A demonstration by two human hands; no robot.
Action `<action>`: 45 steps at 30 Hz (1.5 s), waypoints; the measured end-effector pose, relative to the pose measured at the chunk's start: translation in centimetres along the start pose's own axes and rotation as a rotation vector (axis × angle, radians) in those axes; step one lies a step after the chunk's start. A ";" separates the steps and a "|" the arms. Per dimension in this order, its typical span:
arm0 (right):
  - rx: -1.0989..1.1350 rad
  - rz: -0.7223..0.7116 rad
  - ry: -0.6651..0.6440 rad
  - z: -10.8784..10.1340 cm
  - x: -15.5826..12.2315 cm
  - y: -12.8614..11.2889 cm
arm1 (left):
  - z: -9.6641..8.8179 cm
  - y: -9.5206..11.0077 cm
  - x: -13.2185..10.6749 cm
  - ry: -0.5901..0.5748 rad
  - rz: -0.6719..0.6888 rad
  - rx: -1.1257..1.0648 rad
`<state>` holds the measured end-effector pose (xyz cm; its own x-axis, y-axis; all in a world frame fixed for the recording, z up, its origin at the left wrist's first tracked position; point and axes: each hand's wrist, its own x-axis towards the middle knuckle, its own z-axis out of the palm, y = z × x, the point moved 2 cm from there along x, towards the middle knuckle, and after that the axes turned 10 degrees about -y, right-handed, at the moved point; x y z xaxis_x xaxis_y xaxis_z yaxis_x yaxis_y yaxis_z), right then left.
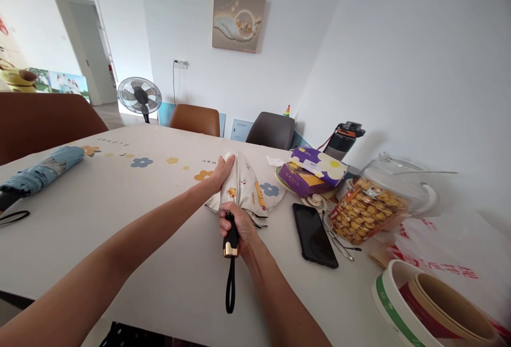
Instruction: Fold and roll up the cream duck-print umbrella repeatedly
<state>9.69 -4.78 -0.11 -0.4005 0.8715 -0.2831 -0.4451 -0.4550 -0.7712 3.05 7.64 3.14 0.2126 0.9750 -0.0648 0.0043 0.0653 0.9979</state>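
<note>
A folded white umbrella (243, 187) with cartoon prints lies over the table in front of me, its fabric loose and spreading to the right. My right hand (239, 224) is wrapped around the top of its black handle (230, 243), which has a gold band and a black wrist strap (230, 286) hanging toward me. Farther up, my left hand (222, 174) grips the left side of the fabric, with part of its fingers hidden behind it. At the far left lies a rolled blue umbrella (48, 168), apart from both hands.
A black phone (314, 235) and glasses (343, 246) lie to the right. Behind them stand a purple tissue box (307, 176), a dark bottle (342, 142) and a clear snack jar (365, 208). A white-green tape roll (393, 304) sits near right. Chairs (195, 118) line the far edge.
</note>
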 end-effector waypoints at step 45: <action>-0.037 0.098 0.069 1.0 0.4 2.1 | -4.1 -3.4 -0.4 -0.119 -0.180 -0.445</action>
<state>7.77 -5.54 -1.26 -0.3845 0.8340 -0.3957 -0.3763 -0.5331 -0.7578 -1.10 7.88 -0.31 0.3570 0.9105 -0.2086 -0.3607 0.3404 0.8683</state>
